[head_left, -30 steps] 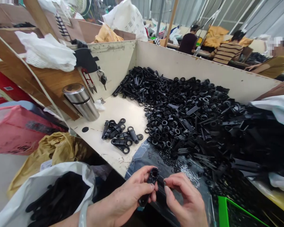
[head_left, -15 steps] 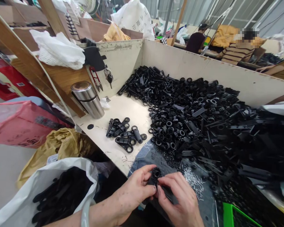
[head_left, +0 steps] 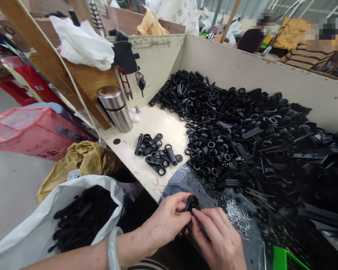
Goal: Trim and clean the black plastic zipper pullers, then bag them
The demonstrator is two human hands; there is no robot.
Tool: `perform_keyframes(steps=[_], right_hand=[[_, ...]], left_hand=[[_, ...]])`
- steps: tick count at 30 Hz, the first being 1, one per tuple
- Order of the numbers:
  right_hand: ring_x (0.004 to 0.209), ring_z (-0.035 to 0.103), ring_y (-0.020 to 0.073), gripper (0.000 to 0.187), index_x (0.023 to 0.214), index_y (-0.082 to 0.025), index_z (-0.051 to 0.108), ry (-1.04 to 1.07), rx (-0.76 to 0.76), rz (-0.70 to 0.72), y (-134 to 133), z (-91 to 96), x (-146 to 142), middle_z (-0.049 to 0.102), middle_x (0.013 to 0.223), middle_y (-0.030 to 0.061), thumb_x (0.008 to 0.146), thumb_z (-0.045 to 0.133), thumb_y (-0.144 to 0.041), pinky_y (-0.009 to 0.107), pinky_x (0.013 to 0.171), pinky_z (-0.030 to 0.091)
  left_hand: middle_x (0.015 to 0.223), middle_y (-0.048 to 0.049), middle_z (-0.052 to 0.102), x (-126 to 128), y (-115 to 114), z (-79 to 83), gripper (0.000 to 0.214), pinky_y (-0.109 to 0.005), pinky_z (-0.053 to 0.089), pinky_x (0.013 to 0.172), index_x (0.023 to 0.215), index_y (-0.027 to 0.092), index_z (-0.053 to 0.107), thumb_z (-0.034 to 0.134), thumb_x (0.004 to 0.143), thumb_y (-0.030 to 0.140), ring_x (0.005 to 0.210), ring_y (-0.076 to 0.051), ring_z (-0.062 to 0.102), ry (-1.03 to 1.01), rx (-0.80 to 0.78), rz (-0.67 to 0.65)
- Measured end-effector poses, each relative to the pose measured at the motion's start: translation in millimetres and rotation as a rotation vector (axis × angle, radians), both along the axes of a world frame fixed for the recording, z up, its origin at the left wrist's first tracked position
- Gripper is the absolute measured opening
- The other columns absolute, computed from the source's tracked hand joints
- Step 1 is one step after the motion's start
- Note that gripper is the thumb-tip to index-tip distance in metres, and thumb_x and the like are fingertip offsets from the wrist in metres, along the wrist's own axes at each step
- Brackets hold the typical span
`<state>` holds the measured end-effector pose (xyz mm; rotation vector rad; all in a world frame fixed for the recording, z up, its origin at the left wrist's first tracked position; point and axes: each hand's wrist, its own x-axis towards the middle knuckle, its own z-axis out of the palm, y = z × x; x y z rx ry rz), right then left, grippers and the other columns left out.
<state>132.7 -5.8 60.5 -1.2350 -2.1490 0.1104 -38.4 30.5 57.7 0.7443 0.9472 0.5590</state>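
My left hand (head_left: 165,221) is closed around a black plastic part (head_left: 190,204) with a ring-shaped end, low in the middle of the view. My right hand (head_left: 218,238) pinches at that same part from the right, fingertips against the left thumb. Both hands hover over a piece of denim cloth (head_left: 177,183) at the near edge of the white work table (head_left: 157,127). A huge heap of black plastic parts (head_left: 242,138) covers the table's right side. A small group of finished black pieces (head_left: 157,153) lies apart to the left. Small silver pins (head_left: 238,217) are scattered just right of my hands.
A steel flask (head_left: 116,108) stands at the table's left corner, with red snips (head_left: 125,82) hanging above. A white bag of black pieces (head_left: 81,217) sits at lower left, by a yellow bag (head_left: 79,165) and pink sack (head_left: 30,131). A green bin (head_left: 287,260) shows at lower right. Other people sit beyond the wall.
The view has shifted left and tilted down. My right hand has come in against the part held in my left hand, where earlier it was slightly apart.
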Motion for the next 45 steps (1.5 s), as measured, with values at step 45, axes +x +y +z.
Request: perform_keyframes(steps=[45], right_hand=[[0.069,0.065,0.0181,0.024,0.111,-0.013,0.071,-0.062,0.055,0.099,3,-7.2,-5,0.072,0.081,0.0075,0.099,0.052,-0.007,0.031,0.068,0.055]], left_hand=[[0.064,0.0054,0.062,-12,-2,-9.9,0.036,-0.022,0.048,0.047,0.120,0.021,0.055,0.052,0.085,0.016,0.045,-0.011,0.058,0.145,0.145,-0.023]])
